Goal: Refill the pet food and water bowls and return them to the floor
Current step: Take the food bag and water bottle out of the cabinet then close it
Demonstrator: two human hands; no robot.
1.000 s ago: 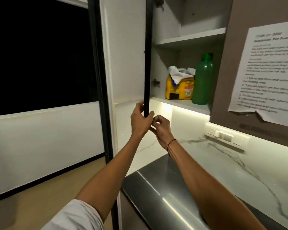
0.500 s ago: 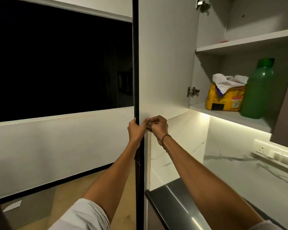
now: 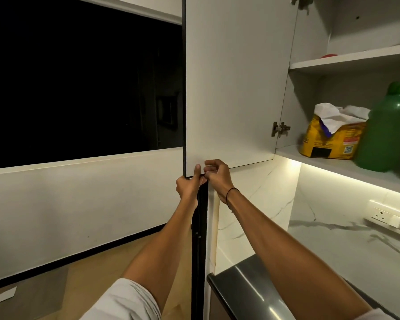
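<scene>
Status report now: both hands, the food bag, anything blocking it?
Left hand and right hand grip cupboard door bottom corner. Yellow food bag on lower shelf, untouched. Green bottle beside it; nothing blocks the bag.

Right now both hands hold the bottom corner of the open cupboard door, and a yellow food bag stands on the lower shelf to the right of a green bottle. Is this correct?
Not fully. In the head view the yellow food bag stands to the left of the green bottle, not to its right. The rest is correct: the left hand and right hand both hold the bottom corner of the open cupboard door, and both things stand on the lower shelf.
</scene>
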